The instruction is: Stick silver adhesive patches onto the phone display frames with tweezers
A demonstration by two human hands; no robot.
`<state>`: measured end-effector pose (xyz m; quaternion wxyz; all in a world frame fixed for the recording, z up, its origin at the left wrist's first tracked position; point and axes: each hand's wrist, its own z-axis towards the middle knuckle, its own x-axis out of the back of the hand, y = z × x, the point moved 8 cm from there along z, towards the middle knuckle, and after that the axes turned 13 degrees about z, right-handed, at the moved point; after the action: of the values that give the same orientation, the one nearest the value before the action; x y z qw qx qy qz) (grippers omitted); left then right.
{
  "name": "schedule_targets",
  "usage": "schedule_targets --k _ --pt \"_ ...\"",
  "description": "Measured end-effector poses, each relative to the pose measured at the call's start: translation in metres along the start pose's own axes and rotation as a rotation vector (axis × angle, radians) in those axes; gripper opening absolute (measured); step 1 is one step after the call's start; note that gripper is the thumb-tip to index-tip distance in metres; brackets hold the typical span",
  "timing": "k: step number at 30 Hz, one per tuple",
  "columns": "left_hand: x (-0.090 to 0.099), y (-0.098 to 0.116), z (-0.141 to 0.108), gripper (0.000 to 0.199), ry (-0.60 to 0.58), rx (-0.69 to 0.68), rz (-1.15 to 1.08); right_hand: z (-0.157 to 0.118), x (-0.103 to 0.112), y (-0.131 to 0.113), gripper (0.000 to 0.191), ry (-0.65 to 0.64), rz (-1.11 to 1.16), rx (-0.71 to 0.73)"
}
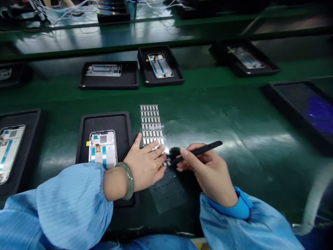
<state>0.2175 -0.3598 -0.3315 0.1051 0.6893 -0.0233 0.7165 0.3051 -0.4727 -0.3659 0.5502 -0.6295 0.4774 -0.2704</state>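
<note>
My left hand [145,161] lies flat with fingers spread over the lower part of a clear sheet of small silvery stickers [151,121], which sit in rows. In my right hand [210,168] is a pair of black tweezers [201,150], gripped like a pen. Their tips touch or hover just above the sheet's lower rows, beside my left fingertips. Bare see-through film [169,194] extends below. Left of the sheet, a phone frame [102,147] with blue strips and a yellow tab rests in a black tray [106,121], partly covered by my left sleeve and wrist.
Another black tray with a phone frame [9,149] sits at the left edge. Along the back stand several more trays, one holding a phone frame [160,66]. A dark tray [293,100] with purple material is at right. The green bench [241,125] reflects light.
</note>
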Motion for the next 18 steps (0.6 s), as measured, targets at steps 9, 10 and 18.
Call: schedule_targets --k 9,10,18 --pt "0.002 -0.002 -0.001 0.036 0.037 0.01 -0.045 -0.006 0.004 -0.018 0.011 -0.056 0.019 0.227" --pt "0.003 -0.002 -0.001 0.036 0.042 0.01 -0.052 -0.008 0.001 -0.022 0.012 -0.097 -0.012 0.264" --pt "0.006 -0.006 0.0 0.028 0.03 0.039 -0.138 -0.012 -0.036 -0.021 0.014 -0.446 -0.544 0.322"
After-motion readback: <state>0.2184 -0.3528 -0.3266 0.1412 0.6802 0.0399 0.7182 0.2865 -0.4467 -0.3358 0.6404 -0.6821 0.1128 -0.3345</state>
